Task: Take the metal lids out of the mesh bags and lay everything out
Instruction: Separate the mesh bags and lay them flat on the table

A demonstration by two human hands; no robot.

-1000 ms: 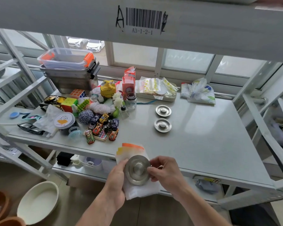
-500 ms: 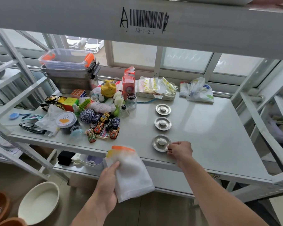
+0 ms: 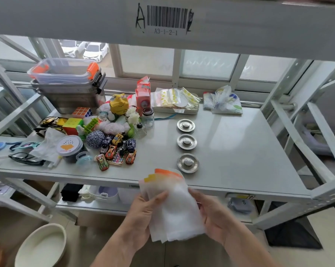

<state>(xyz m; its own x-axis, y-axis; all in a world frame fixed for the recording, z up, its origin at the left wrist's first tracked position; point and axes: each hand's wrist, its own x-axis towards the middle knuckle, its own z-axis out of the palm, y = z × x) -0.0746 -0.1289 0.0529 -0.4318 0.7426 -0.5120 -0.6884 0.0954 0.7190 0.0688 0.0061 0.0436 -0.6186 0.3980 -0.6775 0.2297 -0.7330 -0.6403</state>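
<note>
Got the stack of white mesh bags [image 3: 174, 212] pinched in both my left hand [image 3: 141, 214] and right hand [image 3: 214, 214] just off the table [image 3: 240, 151] edge, three metal lids [image 3: 186, 142] lined up on it.

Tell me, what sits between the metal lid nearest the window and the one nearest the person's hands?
A third metal lid. In the head view it lies between the far lid and the near lid, all in one row.

Right of the lids [image 3: 186, 142] the tabletop [image 3: 240, 151] lies bare and open; left of them, toy cars [image 3: 116, 151] and clutter crowd it.
</note>
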